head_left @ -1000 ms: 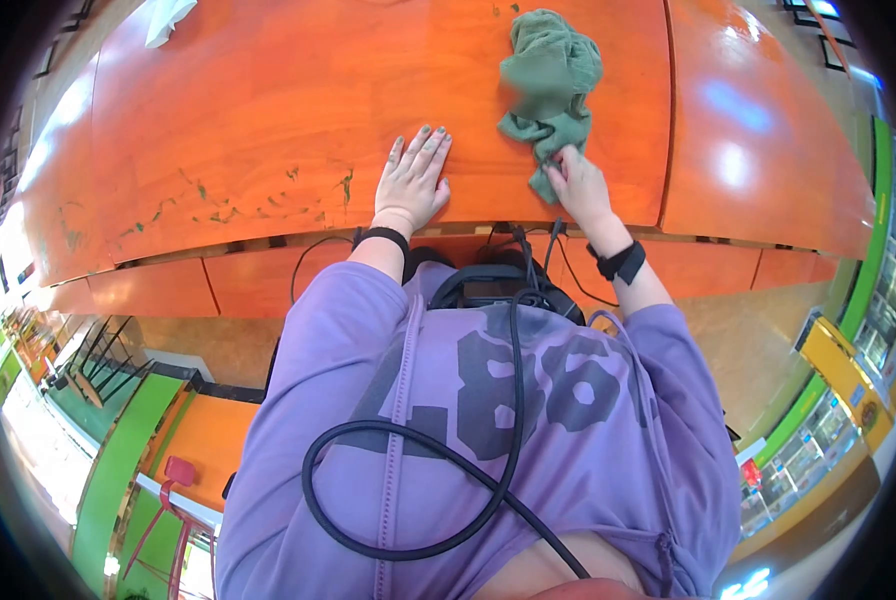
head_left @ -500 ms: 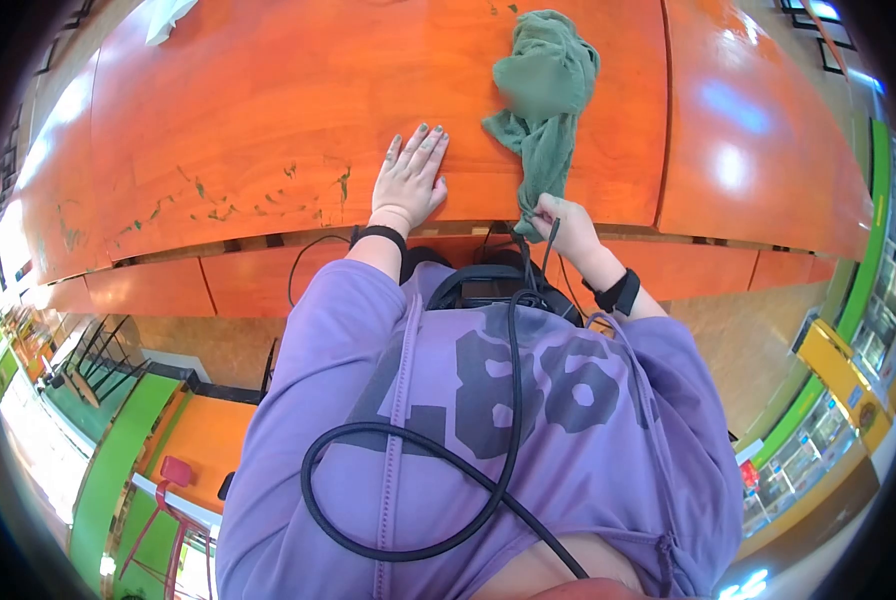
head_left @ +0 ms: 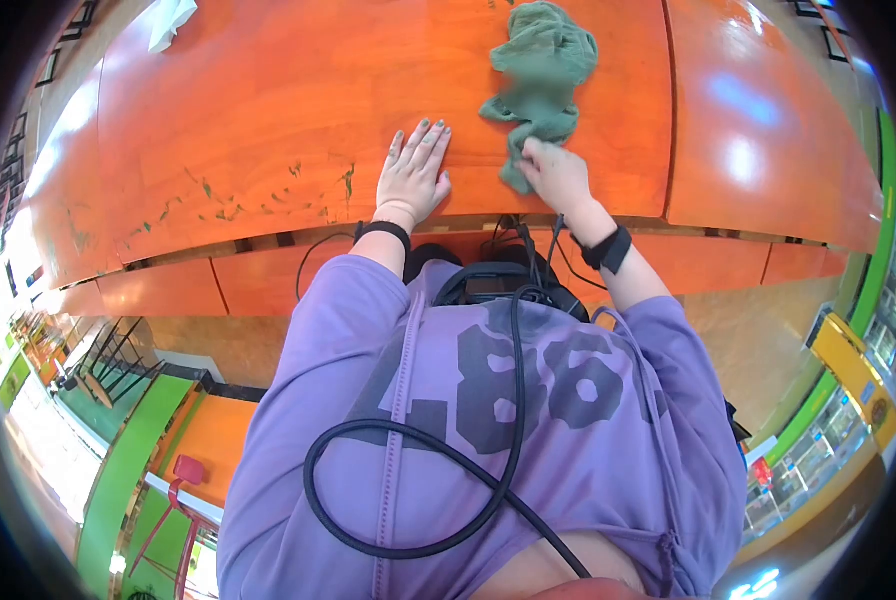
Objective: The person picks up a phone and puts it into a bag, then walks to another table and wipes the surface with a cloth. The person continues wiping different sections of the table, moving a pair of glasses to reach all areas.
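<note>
A crumpled green cloth (head_left: 546, 50) lies on the orange table (head_left: 298, 90), its narrower end towards me. My right hand (head_left: 556, 172) is closed on that near end, close to the table's front edge; the fingertips are partly hidden. My left hand (head_left: 414, 175) rests flat on the tabletop to the left of the cloth, fingers stretched out and holding nothing. Dark green smears (head_left: 223, 205) mark the wood further left.
A white tissue-like piece (head_left: 171, 22) lies at the far left of the table. Black cables (head_left: 528, 240) hang by the front edge, and one loops across my purple top (head_left: 558, 480). A red stool (head_left: 183, 480) stands at lower left.
My right hand has moved forward from the table's edge, pushing the near end of the cloth further onto the table and bunching it. My left hand has stayed in place.
</note>
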`<state>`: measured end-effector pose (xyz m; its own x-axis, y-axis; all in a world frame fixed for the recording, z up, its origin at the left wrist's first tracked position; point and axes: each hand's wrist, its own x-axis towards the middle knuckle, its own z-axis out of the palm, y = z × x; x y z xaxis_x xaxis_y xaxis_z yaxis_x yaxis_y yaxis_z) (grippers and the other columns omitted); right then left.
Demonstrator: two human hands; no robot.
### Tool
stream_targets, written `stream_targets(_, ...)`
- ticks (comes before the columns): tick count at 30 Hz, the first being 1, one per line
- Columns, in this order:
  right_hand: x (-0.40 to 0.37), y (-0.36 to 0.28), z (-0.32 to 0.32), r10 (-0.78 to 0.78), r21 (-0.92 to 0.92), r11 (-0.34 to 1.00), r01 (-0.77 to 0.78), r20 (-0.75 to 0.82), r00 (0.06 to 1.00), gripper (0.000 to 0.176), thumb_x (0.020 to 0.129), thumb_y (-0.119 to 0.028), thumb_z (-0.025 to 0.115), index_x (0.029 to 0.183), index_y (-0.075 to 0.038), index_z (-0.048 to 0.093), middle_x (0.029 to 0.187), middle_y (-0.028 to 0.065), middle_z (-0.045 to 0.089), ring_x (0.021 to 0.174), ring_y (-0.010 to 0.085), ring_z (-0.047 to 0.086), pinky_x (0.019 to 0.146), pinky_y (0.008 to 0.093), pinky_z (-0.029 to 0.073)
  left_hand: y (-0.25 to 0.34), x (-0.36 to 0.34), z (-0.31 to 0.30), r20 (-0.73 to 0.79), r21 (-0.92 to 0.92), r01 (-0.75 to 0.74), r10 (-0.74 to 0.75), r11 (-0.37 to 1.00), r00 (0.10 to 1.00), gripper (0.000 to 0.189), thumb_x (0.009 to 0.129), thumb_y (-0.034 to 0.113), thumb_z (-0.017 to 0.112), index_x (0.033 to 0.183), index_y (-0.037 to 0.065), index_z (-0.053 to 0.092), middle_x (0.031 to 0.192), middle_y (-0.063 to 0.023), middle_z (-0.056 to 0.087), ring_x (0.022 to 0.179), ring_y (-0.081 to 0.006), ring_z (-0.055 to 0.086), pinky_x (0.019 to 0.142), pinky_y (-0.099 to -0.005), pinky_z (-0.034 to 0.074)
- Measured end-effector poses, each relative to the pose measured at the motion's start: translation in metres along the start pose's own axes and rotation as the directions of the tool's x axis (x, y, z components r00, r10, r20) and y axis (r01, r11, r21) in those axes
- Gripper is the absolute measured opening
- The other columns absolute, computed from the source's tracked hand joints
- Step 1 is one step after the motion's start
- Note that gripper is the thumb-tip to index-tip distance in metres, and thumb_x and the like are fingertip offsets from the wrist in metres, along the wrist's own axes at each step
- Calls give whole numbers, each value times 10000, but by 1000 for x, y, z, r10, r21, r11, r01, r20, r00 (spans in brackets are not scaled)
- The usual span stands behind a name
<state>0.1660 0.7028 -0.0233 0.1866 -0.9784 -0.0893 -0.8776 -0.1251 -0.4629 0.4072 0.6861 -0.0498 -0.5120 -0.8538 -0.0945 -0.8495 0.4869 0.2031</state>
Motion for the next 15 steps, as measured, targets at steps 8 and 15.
stream_targets(8, -64, 11, -3, -111, 60, 993, 105, 123, 986, 189, 759, -228, 650, 807, -112, 508, 717, 84, 578, 707, 301, 601, 558, 395, 465, -1, 0, 0, 31, -27, 12, -11, 1000, 999, 652, 801, 286, 525, 1401, 146, 310, 1457, 6, 288, 1374, -159, 205, 1137, -409, 141)
stream_targets(15, -33, -15, 3, -22, 2, 1000, 22, 78, 997, 175, 783, -241, 627, 827, -114, 516, 764, 68, 616, 740, 286, 615, 567, 383, 479, -1, 0, 1, 28, -15, 6, -6, 1000, 1000, 649, 801, 280, 519, 1400, 141, 312, 1456, 1, 287, 1373, -162, 206, 1137, -409, 142)
